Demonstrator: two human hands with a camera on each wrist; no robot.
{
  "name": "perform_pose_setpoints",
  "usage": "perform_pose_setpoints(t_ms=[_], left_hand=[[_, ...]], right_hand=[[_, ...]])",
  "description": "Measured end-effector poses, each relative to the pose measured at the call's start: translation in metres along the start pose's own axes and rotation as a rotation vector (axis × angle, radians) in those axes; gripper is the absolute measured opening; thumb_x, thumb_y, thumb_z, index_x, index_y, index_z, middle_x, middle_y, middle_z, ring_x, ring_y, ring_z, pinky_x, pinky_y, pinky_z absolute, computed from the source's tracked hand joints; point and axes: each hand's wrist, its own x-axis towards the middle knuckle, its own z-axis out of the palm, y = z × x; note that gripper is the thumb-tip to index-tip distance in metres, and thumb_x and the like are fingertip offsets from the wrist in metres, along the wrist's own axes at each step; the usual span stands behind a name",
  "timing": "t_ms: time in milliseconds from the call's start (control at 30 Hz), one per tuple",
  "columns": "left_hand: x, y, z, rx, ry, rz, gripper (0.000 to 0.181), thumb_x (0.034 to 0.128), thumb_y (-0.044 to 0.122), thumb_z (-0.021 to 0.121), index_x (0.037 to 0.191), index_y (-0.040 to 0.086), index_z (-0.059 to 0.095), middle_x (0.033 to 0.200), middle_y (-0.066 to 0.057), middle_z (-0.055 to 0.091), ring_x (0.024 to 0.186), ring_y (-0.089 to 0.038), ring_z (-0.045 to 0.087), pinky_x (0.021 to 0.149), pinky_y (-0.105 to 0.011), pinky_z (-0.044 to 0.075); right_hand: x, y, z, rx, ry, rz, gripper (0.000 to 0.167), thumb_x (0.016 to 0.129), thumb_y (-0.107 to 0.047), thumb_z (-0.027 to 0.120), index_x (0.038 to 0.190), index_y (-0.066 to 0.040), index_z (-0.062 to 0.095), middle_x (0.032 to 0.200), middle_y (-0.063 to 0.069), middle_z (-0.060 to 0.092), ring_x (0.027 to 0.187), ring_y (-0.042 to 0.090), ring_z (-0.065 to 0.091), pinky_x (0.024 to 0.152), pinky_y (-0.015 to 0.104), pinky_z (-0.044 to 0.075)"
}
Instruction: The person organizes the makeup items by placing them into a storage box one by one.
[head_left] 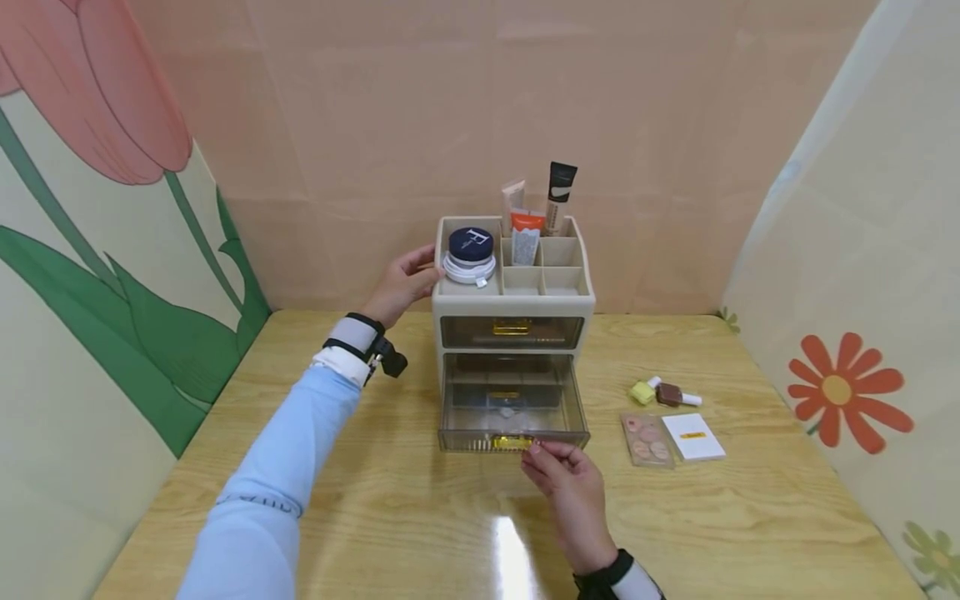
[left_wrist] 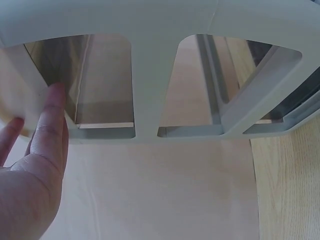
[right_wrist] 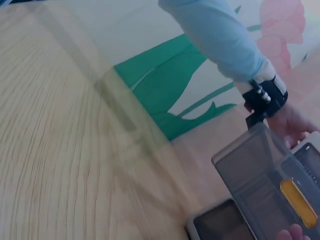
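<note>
A cream cosmetics organizer (head_left: 513, 302) with smoky clear drawers stands at the middle of the table. Its middle drawer (head_left: 572, 408) is pulled out, and a small item, too indistinct to name, shows through its clear plastic. With thumb and fingers, my right hand (head_left: 573, 500) pinches the right end of that drawer's gold handle (head_left: 510, 442); only its fingertips (right_wrist: 294, 233) show in the right wrist view. Against the organizer's upper left side rests my left hand (head_left: 401, 287), its fingers fairly straight in the left wrist view along the side frame (left_wrist: 150, 90).
On top stand a navy powder compact (head_left: 471, 243), a white puff case (head_left: 470, 270) and several tubes, one orange-capped (head_left: 527, 237). To the right lie two nail polish bottles (head_left: 670, 395), an eyeshadow palette (head_left: 647, 440) and a white box (head_left: 693, 436). Cloth-covered walls (head_left: 360, 125) enclose the table.
</note>
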Motion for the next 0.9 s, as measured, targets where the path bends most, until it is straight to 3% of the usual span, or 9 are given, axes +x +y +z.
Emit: perform_pose_setpoints(t_ms=[200,400,567,767,900], left_hand=[[0.001,0.002,0.0,0.002,0.002,-0.002,0.052,0.0957,0.003,0.056,0.146,0.003,0.042,0.14,-0.016,0.048,0.117,-0.027,0.053,0.092,-0.032,0.051],[0.002,0.003,0.002,0.014,0.001,-0.006,0.052,0.0956,0.004,0.057,0.146,0.004,0.042,0.139,-0.015,0.049,0.116,-0.026,0.053,0.092,-0.032,0.051],[-0.001,0.006,0.002,0.011,-0.008,-0.013,0.052,0.0958,0.004,0.056,0.146,0.004,0.042,0.14,-0.015,0.048,0.117,-0.027,0.052,0.093,-0.034,0.05],[-0.003,0.006,0.001,0.013,-0.005,-0.016,0.052,0.0962,0.005,0.056,0.146,0.005,0.041,0.14,-0.016,0.047,0.118,-0.027,0.052,0.095,-0.036,0.049],[-0.002,0.003,0.0,0.015,-0.006,-0.016,0.053,0.0961,0.006,0.057,0.146,0.006,0.042,0.14,-0.014,0.048,0.118,-0.026,0.052,0.094,-0.034,0.05]], right_hand=[[0.004,-0.01,-0.023,-0.085,-0.003,0.038,0.02,0.09,-0.002,0.065,0.104,0.004,0.052,0.097,0.009,0.064,0.088,0.019,0.067,0.085,0.035,0.055],[0.013,-0.025,-0.047,-0.155,-0.006,0.027,0.008,0.091,0.0,0.064,0.091,-0.001,0.056,0.091,0.008,0.065,0.086,0.021,0.068,0.082,0.034,0.056],[0.024,-0.033,-0.069,-0.224,-0.058,0.007,0.01,0.091,0.003,0.061,0.098,0.004,0.055,0.09,0.008,0.065,0.084,0.018,0.067,0.081,0.032,0.056],[0.052,-0.045,-0.095,-0.308,-0.055,-0.051,0.014,0.091,0.003,0.062,0.103,0.006,0.055,0.089,0.003,0.065,0.083,0.014,0.067,0.079,0.031,0.057],[0.077,-0.057,-0.115,-0.494,-0.011,-0.109,0.026,0.091,-0.004,0.066,0.111,0.009,0.055,0.093,0.003,0.066,0.082,0.009,0.067,0.078,0.029,0.057]])
